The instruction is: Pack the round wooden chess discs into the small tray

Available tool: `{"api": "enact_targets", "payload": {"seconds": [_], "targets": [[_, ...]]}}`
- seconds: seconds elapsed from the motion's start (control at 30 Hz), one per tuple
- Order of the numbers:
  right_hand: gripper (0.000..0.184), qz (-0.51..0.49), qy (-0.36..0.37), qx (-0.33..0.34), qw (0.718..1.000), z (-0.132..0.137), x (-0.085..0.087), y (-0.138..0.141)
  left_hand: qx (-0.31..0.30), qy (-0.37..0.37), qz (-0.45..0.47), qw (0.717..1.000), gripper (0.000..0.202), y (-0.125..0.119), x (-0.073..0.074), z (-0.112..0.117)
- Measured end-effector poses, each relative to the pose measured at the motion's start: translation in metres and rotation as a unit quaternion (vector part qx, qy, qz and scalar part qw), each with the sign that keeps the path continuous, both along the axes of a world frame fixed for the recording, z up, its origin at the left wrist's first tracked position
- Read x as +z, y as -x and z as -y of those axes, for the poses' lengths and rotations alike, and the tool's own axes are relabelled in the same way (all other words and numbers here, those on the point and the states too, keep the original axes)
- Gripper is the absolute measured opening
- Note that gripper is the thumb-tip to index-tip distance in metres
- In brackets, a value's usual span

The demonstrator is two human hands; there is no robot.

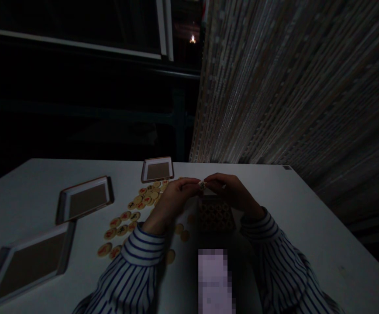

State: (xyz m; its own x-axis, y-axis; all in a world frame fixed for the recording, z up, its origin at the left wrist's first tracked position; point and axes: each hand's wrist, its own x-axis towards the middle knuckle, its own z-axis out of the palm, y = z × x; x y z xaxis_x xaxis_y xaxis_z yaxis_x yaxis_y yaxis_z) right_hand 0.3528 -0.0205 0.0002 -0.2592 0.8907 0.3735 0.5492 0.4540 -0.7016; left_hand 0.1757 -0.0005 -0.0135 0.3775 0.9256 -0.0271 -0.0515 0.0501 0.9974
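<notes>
My left hand (176,196) and my right hand (229,189) meet above the table, and their fingertips pinch one small round Chinese chess piece (202,185) between them. Its face shows a dark character. Just below my right hand sits a dark box (232,227) filled with rows of round pieces. Left of my left hand lie many loose Chinese chess pieces (122,230), with red or dark characters, some heaped near the back. A few pieces, such as a plain one (185,236), lie between my forearms.
On the white table (307,244) stand three shallow framed trays or lids: one at the back (142,172), one at the left (60,205) and one at the near left (68,248). A beaded string curtain (258,87) hangs behind the right side. A pixelated patch (214,279) covers the near middle. The room is dim.
</notes>
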Motion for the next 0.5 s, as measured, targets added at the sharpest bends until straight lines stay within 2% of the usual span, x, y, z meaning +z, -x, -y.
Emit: {"api": "enact_targets", "payload": {"seconds": [0.2, 0.5], "targets": [[0.016, 0.002, -0.01, 0.012, 1.0, -0.0008, -0.0017, -0.0014, -0.006, 0.016, 0.013, 1.0, 0.025, 0.0002, 0.0023, 0.0012], [0.017, 0.043, -0.062, 0.036, 0.997, 0.0017, 0.0012, -0.0007, 0.021, 0.009, 0.017, 1.0, 0.027, -0.0007, -0.0018, -0.0005]]}}
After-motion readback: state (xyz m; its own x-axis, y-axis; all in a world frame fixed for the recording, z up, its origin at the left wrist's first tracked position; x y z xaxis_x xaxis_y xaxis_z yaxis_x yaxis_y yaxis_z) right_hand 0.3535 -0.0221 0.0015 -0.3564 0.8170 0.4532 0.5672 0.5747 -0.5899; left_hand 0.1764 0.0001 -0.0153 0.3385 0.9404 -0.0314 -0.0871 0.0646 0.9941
